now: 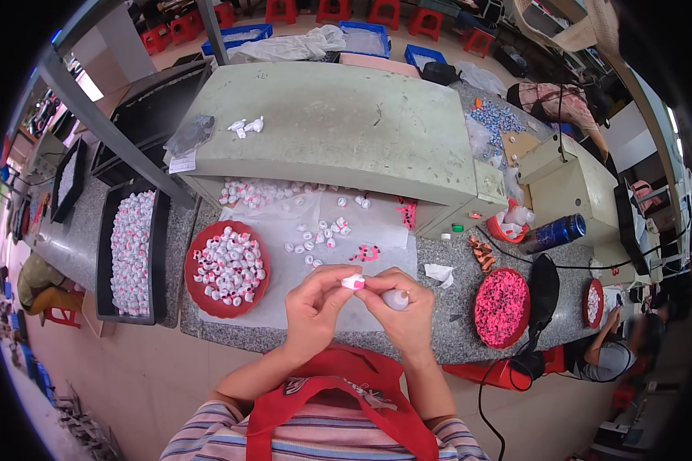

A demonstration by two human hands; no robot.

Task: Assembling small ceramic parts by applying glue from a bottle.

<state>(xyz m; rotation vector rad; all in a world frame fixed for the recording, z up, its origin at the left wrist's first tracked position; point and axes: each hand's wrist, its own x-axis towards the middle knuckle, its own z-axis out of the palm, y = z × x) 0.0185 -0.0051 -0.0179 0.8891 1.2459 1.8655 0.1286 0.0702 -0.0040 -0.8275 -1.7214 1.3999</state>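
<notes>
Over the bench, my left hand [314, 301] and my right hand [404, 315] meet fingertip to fingertip. Between them they pinch a small white plastic piece with a pink part [353, 282]. Tucked in my right hand as well is a small translucent white bottle [396, 299]. To the left of my hands, a red bowl [189, 278] is heaped with white-and-pink pieces of the same sort. Loose white pieces [309, 237] and a few pink bits [367, 253] lie on the white sheet [277, 296] beyond my hands. On the right, another red bowl [479, 326] holds pink and black bits.
A long black tray [100, 280] full of white pieces stands at the left. The greenish metal cover [323, 115] arches over the bench's back. At the right are a blue bottle [557, 233], a crumpled tissue [440, 274] and a black cable [482, 415]. Other people [603, 353] sit nearby.
</notes>
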